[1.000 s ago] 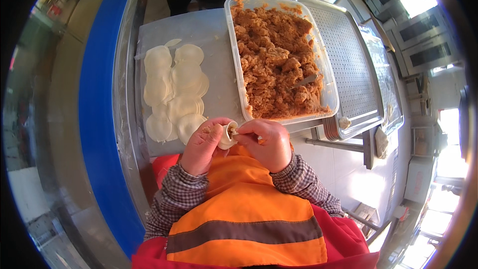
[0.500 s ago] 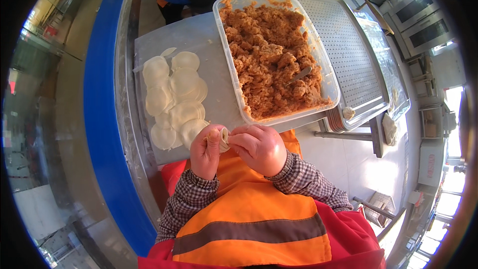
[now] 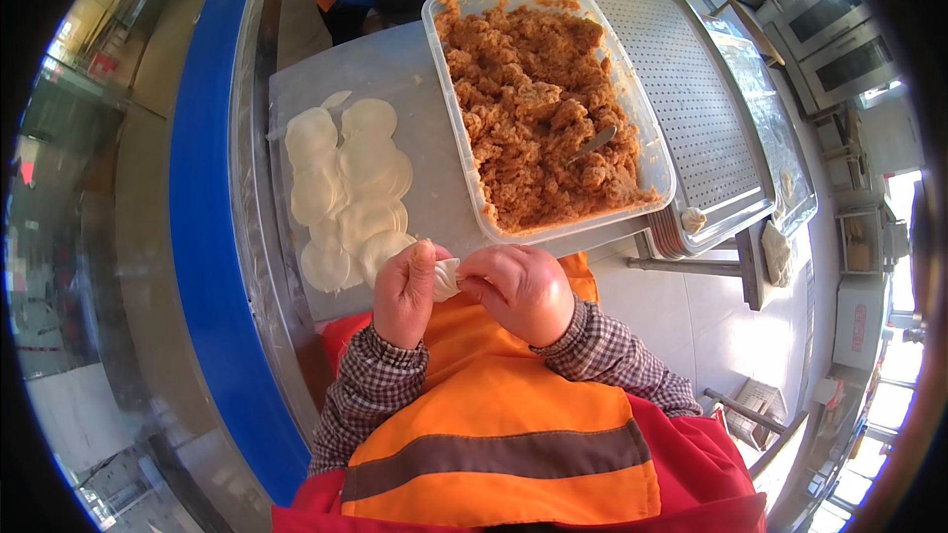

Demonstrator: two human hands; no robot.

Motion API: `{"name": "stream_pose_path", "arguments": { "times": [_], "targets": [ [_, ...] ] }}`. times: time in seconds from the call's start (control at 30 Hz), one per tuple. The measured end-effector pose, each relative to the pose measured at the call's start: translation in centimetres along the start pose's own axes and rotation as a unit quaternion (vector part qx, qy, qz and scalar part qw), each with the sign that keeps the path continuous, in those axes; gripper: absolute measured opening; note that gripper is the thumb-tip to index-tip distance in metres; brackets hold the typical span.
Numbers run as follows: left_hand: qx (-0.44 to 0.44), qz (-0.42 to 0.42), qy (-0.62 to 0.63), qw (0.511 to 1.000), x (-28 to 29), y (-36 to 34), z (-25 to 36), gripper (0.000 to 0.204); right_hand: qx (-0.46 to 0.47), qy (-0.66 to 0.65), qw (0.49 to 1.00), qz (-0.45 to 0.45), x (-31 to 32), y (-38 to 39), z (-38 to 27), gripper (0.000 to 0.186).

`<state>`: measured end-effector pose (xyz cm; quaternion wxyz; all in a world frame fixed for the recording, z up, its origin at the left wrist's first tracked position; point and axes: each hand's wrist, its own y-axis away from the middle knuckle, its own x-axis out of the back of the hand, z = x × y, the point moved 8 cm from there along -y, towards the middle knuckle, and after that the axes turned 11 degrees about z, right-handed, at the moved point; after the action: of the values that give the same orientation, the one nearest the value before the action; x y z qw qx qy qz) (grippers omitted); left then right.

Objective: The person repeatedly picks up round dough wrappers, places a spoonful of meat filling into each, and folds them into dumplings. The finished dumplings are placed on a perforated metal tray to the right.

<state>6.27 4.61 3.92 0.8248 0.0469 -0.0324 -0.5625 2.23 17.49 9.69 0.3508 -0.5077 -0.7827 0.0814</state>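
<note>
I hold a small white dumpling (image 3: 446, 278) between my two hands, just above the near edge of the surface (image 3: 415, 69). My left hand (image 3: 405, 294) pinches it from the left with thumb and fingertips closed on the dough, and my right hand (image 3: 518, 291) grips it from the right, so both hands are together and clamped on it. The dumpling sits squarely between them, close to my chest and my orange vest (image 3: 494, 434). Just beyond my left hand lies a pile of round wrappers (image 3: 346, 188), touching one another. Beyond my right hand stands a clear tub of minced filling (image 3: 538, 109) with a spoon (image 3: 592, 143) sunk in it, beside a perforated metal tray (image 3: 691, 118).
</note>
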Motion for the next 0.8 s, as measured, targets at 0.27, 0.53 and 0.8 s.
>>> {"name": "stream_pose_path", "arguments": {
  "times": [0.27, 0.53, 0.8],
  "targets": [
    [-0.175, -0.006, -0.06, 0.983, -1.1, 0.6, 3.7, 0.043, -0.185, -0.132, 0.972, -0.055, -0.3, 0.7, 2.5, 0.018],
    [0.054, -0.026, 0.098, 0.993, -1.0, -0.3, 0.3, 0.039, -0.036, -0.05, 0.998, 0.012, 0.6, -0.1, -0.1, 0.015],
    [-0.082, -0.029, -0.006, 0.996, -0.6, 0.0, 1.5, 0.047, 0.061, -0.008, 0.998, -0.022, 0.6, 0.0, -1.8, 0.018]
  ]
}}
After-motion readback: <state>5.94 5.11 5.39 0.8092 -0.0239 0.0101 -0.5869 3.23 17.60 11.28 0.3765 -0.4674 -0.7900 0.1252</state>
